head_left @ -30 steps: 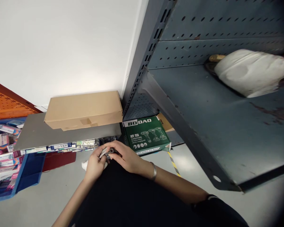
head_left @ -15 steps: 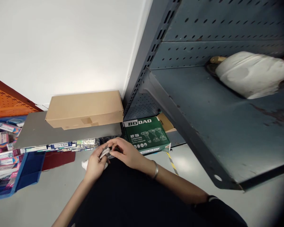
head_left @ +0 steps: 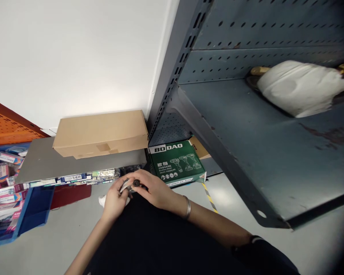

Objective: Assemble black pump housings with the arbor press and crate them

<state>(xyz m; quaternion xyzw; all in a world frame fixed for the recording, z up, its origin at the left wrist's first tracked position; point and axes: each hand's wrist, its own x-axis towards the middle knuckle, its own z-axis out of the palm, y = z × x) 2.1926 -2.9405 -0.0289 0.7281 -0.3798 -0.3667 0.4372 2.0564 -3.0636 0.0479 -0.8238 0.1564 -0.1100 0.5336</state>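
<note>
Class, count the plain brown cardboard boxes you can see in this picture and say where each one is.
2. A long cardboard box lies on the grey shelf top; a smaller brown box sits partly hidden behind the green drill box. Others may be hidden.

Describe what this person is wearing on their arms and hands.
Both forearms are bare, and neither the left hand nor the right hand is gloved. A plain silver-coloured metal bangle circles the right wrist. A dark sleeve covers the right upper arm.

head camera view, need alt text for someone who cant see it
Both hands, left hand and right hand, meet around a small dark metal part above a dark lap. Behind them sit a green drill box and a cardboard box; a grey-blue metal shelf at right bears a white bundle.
</note>
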